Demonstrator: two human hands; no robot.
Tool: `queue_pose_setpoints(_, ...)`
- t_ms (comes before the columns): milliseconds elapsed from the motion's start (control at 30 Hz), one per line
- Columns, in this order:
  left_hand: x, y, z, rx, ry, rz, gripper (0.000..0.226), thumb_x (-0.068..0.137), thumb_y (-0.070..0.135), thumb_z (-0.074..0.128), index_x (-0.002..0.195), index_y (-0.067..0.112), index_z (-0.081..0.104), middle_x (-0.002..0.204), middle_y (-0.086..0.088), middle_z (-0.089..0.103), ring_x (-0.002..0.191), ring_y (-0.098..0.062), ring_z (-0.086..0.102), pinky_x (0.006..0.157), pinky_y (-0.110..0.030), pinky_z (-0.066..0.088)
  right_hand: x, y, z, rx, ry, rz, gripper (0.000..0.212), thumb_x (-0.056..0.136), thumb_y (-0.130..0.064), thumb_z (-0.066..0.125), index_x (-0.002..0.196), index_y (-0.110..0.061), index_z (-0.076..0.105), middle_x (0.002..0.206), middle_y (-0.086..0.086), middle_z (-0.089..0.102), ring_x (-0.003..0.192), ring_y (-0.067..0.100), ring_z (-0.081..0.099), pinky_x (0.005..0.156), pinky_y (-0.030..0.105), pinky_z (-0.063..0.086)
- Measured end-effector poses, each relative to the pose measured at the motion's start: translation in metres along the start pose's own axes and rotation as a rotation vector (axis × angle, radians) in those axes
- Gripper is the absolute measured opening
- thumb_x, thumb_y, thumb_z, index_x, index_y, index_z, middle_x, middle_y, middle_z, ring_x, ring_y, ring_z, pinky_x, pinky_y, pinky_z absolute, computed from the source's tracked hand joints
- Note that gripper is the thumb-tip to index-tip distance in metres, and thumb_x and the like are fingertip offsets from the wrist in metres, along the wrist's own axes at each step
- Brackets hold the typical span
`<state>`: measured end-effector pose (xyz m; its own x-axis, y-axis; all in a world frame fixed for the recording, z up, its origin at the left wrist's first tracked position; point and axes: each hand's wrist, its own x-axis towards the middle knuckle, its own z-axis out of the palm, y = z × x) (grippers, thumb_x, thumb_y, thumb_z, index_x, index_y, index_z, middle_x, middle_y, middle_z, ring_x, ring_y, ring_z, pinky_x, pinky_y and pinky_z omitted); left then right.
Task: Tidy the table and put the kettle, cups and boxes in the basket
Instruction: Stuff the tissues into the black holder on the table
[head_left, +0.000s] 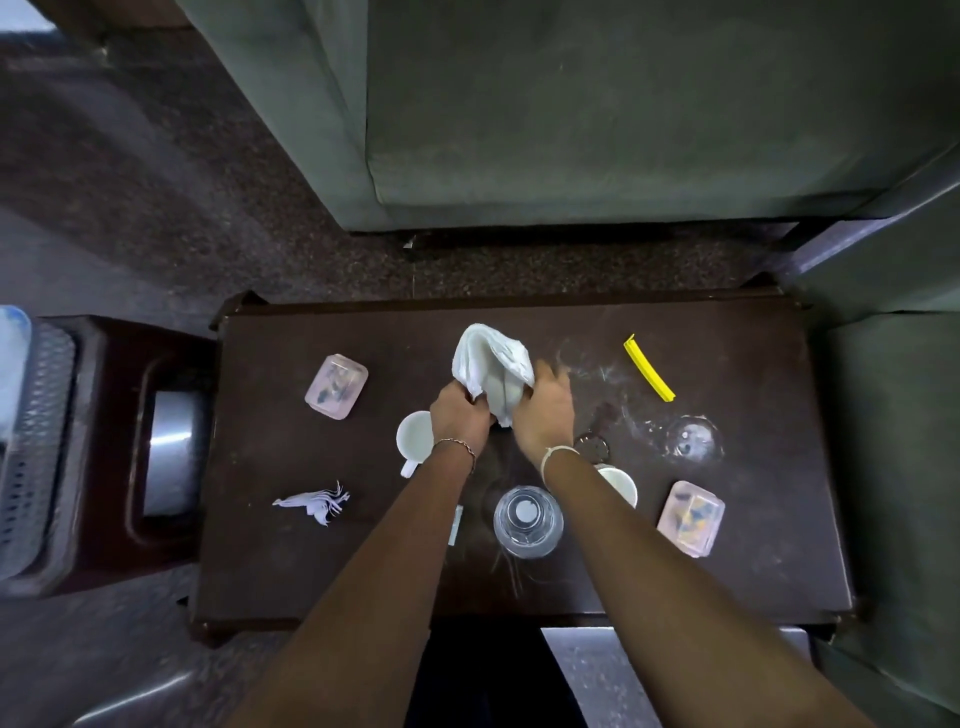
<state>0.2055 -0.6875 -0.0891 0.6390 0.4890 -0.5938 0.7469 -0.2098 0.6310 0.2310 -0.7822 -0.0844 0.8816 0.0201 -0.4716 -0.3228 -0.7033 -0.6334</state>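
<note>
A dark brown counter (753, 561) stands on speckled floor between green sofas, with white streaks (602, 374) smeared across its far right. At its middle the left hand (460, 410) and right hand (545, 410) each have their grip closed on a bunched white cloth (493, 364), so wiping looks like the step in hand. Nothing is packed yet: the glass kettle (528, 521) sits near, one cup (415, 439) just left of the hands, a second cup (621, 483) under the right forearm, the left box (336, 384) and right box (691, 517) well apart. The basket (36, 441) is far left. Next, probably pressing the cloth flat onto the streaks
</note>
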Motion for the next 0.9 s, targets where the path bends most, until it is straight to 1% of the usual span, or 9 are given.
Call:
queue_pose_setpoints(67, -0.002, -0.001, 0.000, -0.030, 0.001, -0.022, 0.006, 0.081, 0.009, 0.052, 0.084, 0.009, 0.057, 0.089, -0.018, 0.069, 0.082, -0.036, 0.064, 0.075, -0.041, 0.055, -0.003, 0.001, 0.003, -0.007, 0.013, -0.020, 0.028, 0.091, -0.010, 0.051, 0.118, -0.003, 0.050, 0.133, 0.018, 0.046, 0.107, 0.040, 0.056, 0.080, 0.031, 0.038)
queue_pose_setpoints(167, -0.006, -0.001, -0.002, 0.008, 0.043, 0.008, 0.004, 0.082, 0.012, 0.053, 0.081, 0.012, 0.056, 0.088, -0.015, 0.069, 0.072, -0.026, 0.057, 0.068, -0.031, 0.046, -0.006, 0.002, 0.000, -0.062, 0.074, -0.034, 0.025, 0.091, -0.012, 0.048, 0.115, -0.005, 0.049, 0.119, 0.017, 0.057, 0.101, 0.040, 0.058, 0.078, 0.038, 0.043)
queue_pose_setpoints(233, -0.009, 0.001, -0.003, 0.036, 0.077, 0.047, 0.005, 0.082, 0.017, 0.055, 0.078, 0.015, 0.058, 0.082, -0.010, 0.069, 0.070, -0.022, 0.053, 0.066, -0.028, 0.039, -0.007, 0.004, -0.006, -0.091, 0.120, -0.030, 0.022, 0.091, -0.016, 0.049, 0.111, -0.007, 0.048, 0.112, 0.016, 0.059, 0.098, 0.039, 0.059, 0.075, 0.039, 0.043)
queue_pose_setpoints(333, -0.014, 0.005, -0.007, 0.036, 0.149, 0.066, 0.015, 0.080, 0.026, 0.060, 0.068, 0.017, 0.057, 0.068, -0.001, 0.062, 0.067, -0.021, 0.052, 0.065, -0.026, 0.036, -0.006, 0.005, -0.012, -0.064, 0.152, -0.037, 0.021, 0.091, -0.020, 0.054, 0.106, -0.007, 0.049, 0.112, 0.015, 0.058, 0.098, 0.037, 0.057, 0.075, 0.037, 0.041)
queue_pose_setpoints(400, -0.015, 0.006, -0.009, 0.052, 0.170, 0.076, 0.020, 0.080, 0.026, 0.060, 0.066, 0.013, 0.060, 0.064, -0.003, 0.062, 0.068, -0.024, 0.055, 0.063, -0.027, 0.037, -0.006, 0.006, -0.013, -0.042, 0.162, -0.062, 0.019, 0.092, -0.019, 0.053, 0.104, -0.005, 0.048, 0.112, 0.015, 0.057, 0.098, 0.035, 0.056, 0.076, 0.036, 0.040)
queue_pose_setpoints(500, -0.013, 0.004, -0.010, 0.089, 0.145, 0.088, 0.023, 0.082, 0.024, 0.060, 0.068, 0.007, 0.064, 0.070, -0.011, 0.066, 0.071, -0.026, 0.058, 0.064, -0.028, 0.042, -0.007, 0.008, -0.008, -0.004, 0.142, -0.094, 0.010, 0.090, -0.012, 0.053, 0.096, -0.008, 0.045, 0.104, 0.013, 0.056, 0.088, 0.032, 0.054, 0.071, 0.033, 0.036)
queue_pose_setpoints(633, -0.012, 0.001, -0.009, 0.141, 0.154, 0.075, 0.023, 0.081, 0.023, 0.060, 0.063, 0.009, 0.059, 0.068, -0.013, 0.065, 0.065, -0.027, 0.054, 0.057, -0.025, 0.029, -0.006, 0.012, 0.001, 0.023, 0.111, -0.094, 0.011, 0.085, -0.009, 0.055, 0.089, -0.013, 0.046, 0.096, 0.009, 0.057, 0.078, 0.025, 0.049, 0.068, 0.030, 0.032)
queue_pose_setpoints(767, -0.011, -0.001, -0.006, 0.215, 0.150, 0.079, 0.023, 0.083, 0.022, 0.060, 0.075, 0.001, 0.065, 0.083, -0.021, 0.069, 0.081, -0.037, 0.061, 0.062, -0.028, 0.032, -0.004, 0.015, 0.002, -0.070, 0.142, -0.069, 0.013, 0.077, -0.008, 0.055, 0.079, -0.018, 0.046, 0.081, 0.003, 0.059, 0.068, 0.025, 0.047, 0.060, 0.029, 0.032)
queue_pose_setpoints(900, -0.013, -0.001, -0.006, 0.277, 0.140, 0.100, 0.019, 0.083, 0.017, 0.061, 0.075, 0.000, 0.064, 0.084, -0.020, 0.068, 0.082, -0.036, 0.062, 0.062, -0.028, 0.032, 0.001, 0.017, -0.002, -0.112, 0.169, -0.053, 0.013, 0.075, -0.004, 0.055, 0.082, -0.015, 0.054, 0.083, 0.006, 0.064, 0.071, 0.030, 0.053, 0.059, 0.029, 0.034)
